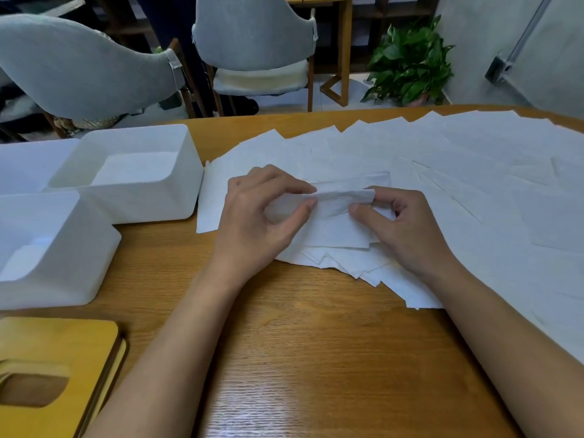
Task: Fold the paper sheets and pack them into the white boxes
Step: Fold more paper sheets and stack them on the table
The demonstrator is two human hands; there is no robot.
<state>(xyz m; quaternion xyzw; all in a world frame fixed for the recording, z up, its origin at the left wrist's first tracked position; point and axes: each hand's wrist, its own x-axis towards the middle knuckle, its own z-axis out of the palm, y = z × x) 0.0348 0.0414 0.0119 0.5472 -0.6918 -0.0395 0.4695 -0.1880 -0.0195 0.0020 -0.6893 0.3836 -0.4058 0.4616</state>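
Observation:
Several white paper sheets [442, 172] lie spread over the right half of the wooden table [300, 358]. On top of them, a partly folded sheet [339, 197] is pinched at its left end by my left hand [262, 213] and at its right end by my right hand [401, 226], thumbs under the raised fold. Two open white boxes stand at the left: the far white box [177, 197] holds white paper at its bottom, and the near white box [79, 273] also has paper inside.
A yellow wooden lid [53, 358] with a rounded slot lies at the front left corner. A third white container [28, 162] sits at the far left. Behind the table are grey chairs [252, 42] and a potted plant [407, 61].

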